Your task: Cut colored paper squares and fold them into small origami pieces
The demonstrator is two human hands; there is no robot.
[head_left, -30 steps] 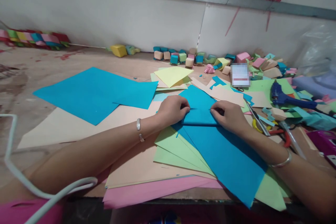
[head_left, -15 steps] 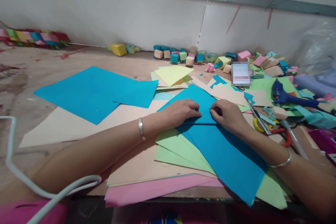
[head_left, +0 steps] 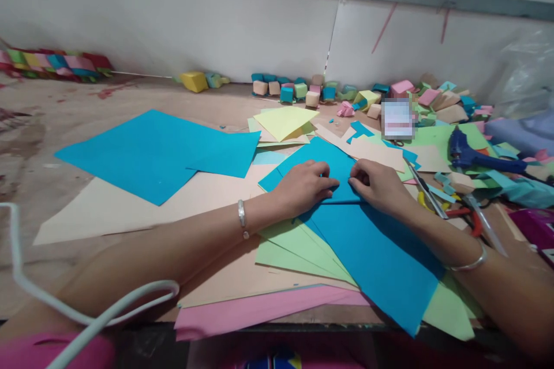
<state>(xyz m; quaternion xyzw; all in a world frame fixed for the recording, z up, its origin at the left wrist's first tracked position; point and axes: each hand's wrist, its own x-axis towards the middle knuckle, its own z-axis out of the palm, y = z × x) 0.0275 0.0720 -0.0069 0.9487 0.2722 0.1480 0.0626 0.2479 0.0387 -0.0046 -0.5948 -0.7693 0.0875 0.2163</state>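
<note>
A blue sheet of paper [head_left: 381, 253] lies slantwise before me, with a straight folded edge running across it just below my hands. My left hand [head_left: 305, 185] rests on its upper part, fingers curled, thumb and forefinger pressed to the paper. Close by on the right, my right hand [head_left: 375, 184] has thumb and fingertips pinched together against the same sheet. A small gap separates the two hands. Under the blue paper are light green sheets [head_left: 298, 251], peach sheets and a pink sheet [head_left: 259, 314]. Whether any paper edge is between my fingertips is hard to see.
Blue sheets [head_left: 147, 153] lie on the left, with yellow paper [head_left: 285, 120] behind. On the right are a blue glue gun [head_left: 470, 153], a cutter knife [head_left: 426, 187] and red-handled scissors [head_left: 476, 222]. Small paper boxes [head_left: 288, 94] line the wall. A white cable [head_left: 19, 265] loops at left.
My left hand has slid slightly right along the folded edge, its fingertips still on the blue paper. My right hand has shifted only a little.
</note>
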